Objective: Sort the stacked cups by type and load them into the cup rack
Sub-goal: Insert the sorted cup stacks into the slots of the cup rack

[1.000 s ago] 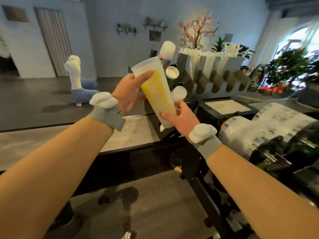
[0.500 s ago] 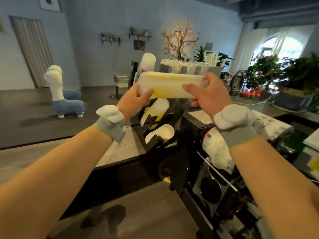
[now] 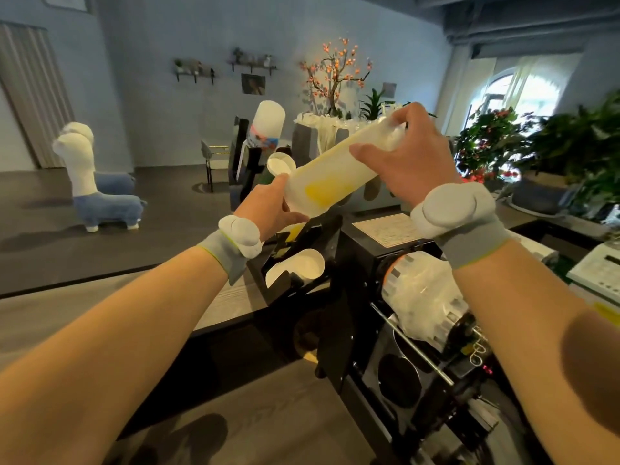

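Two hands hold the cup stack (image 3: 335, 177) tilted in open air: left hand (image 3: 268, 209) curled round its lower left end, right hand (image 3: 407, 161) round its upper right end. The low end hangs just above the rack (image 3: 318, 236).

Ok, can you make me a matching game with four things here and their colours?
Things:
1. held cup stack
2. alpaca figure
3. cup rack
4. blossom tree

Colours:
A. black
B. pink-orange flowers
C. white and blue
D. whitish with a yellow patch

Pairs: 1-D, 2-C, 3-A, 4-B
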`<state>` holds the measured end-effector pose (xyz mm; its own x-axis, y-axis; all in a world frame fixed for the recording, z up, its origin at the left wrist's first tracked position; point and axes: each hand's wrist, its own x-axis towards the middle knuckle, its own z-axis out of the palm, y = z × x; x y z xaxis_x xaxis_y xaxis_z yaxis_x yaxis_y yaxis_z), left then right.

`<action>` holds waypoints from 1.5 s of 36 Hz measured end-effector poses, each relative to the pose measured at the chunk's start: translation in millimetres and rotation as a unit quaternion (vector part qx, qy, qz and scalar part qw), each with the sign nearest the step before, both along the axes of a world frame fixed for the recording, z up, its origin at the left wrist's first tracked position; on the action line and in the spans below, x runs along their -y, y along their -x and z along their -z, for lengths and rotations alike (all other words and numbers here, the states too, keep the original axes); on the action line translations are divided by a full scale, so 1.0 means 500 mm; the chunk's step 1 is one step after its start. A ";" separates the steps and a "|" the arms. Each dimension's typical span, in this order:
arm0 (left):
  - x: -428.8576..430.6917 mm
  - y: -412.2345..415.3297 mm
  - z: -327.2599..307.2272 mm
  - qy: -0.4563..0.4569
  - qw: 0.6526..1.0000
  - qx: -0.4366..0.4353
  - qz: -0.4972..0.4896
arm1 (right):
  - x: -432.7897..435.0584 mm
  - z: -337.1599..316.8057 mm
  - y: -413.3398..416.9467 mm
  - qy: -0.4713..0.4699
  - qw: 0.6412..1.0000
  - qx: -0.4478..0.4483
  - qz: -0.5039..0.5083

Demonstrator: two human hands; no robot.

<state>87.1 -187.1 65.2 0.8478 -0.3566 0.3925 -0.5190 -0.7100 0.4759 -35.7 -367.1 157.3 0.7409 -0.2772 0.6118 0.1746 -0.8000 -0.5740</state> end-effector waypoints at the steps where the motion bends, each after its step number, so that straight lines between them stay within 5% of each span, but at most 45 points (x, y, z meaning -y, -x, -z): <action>1: -0.001 -0.001 0.001 -0.010 1.000 0.000 -0.002 | 0.001 0.002 -0.001 0.010 1.000 0.000 0.000; 23: 0.008 -0.057 0.040 -0.030 0.995 -0.096 -0.024 | -0.007 0.082 -0.107 0.107 0.991 -0.070 -0.038; 33: -0.007 -0.069 0.052 -0.088 0.995 -0.028 -0.027 | -0.034 0.090 -0.151 0.134 0.981 -0.130 -0.042; 42: -0.009 -0.080 0.058 0.023 1.000 0.005 -0.004 | -0.086 0.092 -0.179 0.142 0.983 -0.119 -0.018; 54: -0.002 -0.086 0.087 0.058 0.997 -0.027 0.030 | -0.079 0.102 -0.167 0.080 0.985 -0.151 0.001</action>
